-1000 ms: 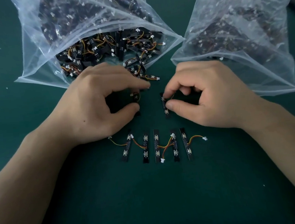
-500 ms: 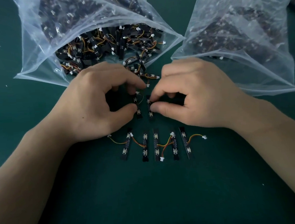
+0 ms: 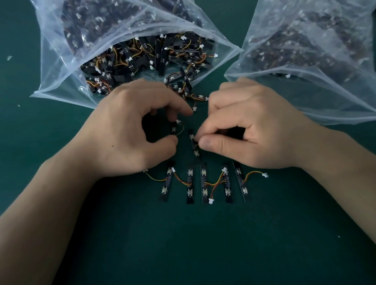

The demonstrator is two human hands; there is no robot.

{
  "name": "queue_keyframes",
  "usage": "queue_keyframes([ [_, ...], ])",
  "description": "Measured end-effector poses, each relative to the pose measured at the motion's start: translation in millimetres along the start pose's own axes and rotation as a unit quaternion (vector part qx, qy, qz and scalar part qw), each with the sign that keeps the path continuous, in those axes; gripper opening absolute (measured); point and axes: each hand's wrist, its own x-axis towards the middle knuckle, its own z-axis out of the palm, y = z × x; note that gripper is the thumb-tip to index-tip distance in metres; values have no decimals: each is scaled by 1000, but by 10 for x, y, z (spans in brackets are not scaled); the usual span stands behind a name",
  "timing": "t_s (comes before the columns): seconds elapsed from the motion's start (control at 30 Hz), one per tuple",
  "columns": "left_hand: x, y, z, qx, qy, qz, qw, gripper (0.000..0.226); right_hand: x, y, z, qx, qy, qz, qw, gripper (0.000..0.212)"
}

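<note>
Pinching entry, centre of the mat: right-hand strip (image 3: 193, 145), a narrow black board with two small buttons, long axis running towards the person. It is gripped near its far end between the thumb and forefinger of the right hand (image 3: 255, 125), whose other fingers are curled under. Whether the near end touches the mat cannot be told.

Just to its left, apart from it: left-hand strip (image 3: 173, 128), same type and mostly hidden, with a yellow-orange lead looping from its right side and a white plug at the top. It is held between the thumb and bent forefinger of the left hand (image 3: 125, 133).

Near the person, just below both hands: row of five strips (image 3: 204, 181), laid side by side with buttons up, leads trailing between them, the outer two tilted slightly outward. The leftmost one's far end lies under the edge of the left hand.

Beyond the left hand: open bag (image 3: 64, 69), clear plastic, its mouth facing the person. Inside is a heap (image 3: 144, 55) of the same black strips with tangled leads. A few loose strips (image 3: 198, 96) spill from the mouth between the two hands.

Beyond the right hand: second bag (image 3: 309, 42), clear, also full of strips, its near edge just behind the knuckles.

Underneath all of it: green mat (image 3: 191, 254). White scraps (image 3: 9, 58) lie at the far left.
</note>
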Motion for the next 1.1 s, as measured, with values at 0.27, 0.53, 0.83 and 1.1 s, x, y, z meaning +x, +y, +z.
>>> queue_keyframes([
  [0.27,-2,-3,6,-8,6,-7,1000,51,-3,9,-1,9,-17,1,1000,24],
  [0.53,-1,1,12,-2,6,-3,1000,44,1,11,3,17,48,9,999,18],
  [0.83,-1,-2,23,-3,11,6,1000,33,14,43,22,-66,93,100,988,21],
  [1.1,-6,-2,44,-3,16,15,1000,27,30,53,26,-74,146,108,981,12],
])
